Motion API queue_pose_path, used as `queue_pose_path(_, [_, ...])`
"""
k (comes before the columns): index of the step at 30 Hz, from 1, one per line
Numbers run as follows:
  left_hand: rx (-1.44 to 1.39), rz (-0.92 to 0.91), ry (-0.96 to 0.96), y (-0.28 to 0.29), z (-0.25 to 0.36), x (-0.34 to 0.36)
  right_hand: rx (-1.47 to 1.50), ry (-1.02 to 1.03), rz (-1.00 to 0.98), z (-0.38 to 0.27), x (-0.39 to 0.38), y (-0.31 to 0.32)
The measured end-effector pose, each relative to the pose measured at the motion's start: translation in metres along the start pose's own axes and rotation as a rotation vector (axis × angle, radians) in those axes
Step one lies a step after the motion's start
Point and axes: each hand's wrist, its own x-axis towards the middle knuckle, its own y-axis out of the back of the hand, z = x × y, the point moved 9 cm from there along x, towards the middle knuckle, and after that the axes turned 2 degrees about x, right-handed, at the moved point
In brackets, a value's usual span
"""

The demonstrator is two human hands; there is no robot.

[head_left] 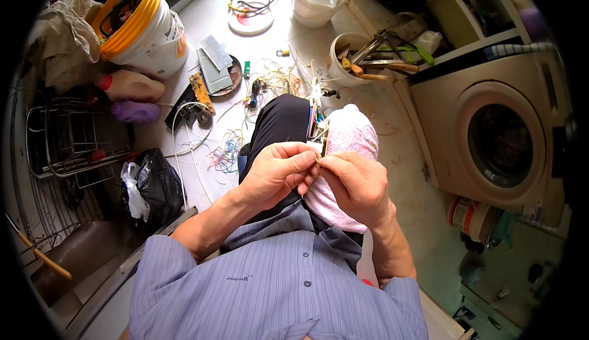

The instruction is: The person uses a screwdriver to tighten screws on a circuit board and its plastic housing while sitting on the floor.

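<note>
Above pale floor point(397, 147), a tiny piece point(318, 161) sits between fingertips point(307, 157).

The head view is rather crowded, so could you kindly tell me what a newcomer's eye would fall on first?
Probably the left hand and right hand, meeting at the fingertips near the centre; anything pinched there is too small to make out. Next might come the pink towel draped over the right leg, then the washing machine with its round door at the right and the yellow-rimmed white bucket at the upper left.
</note>
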Motion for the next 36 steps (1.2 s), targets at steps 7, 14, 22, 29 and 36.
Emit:
queue_pose_path(7, [0.009,0.081,-0.062,0.008,0.012,0.000,-0.146,-0.087,-0.014,0.010,0.012,-0.011])
queue_pose_path(14, [0.197,0.060,-0.190,0.004,0.029,-0.005,-0.006,-0.167,-0.050,0.029,0.015,-0.020])
queue_pose_path(22, [0.357,0.133,-0.269,0.017,0.055,-0.013,0.028,-0.229,-0.183,0.036,0.024,-0.038])
queue_pose_path(29, [0.139,0.709,-0.359,0.254,0.064,0.037,-0.007,-0.485,-0.004,0.076,0.000,-0.006])
queue_pose_path(36, [-0.129,0.936,-0.072,0.463,-0.026,0.054,-0.040,-0.821,0.025,0.119,-0.067,0.000])
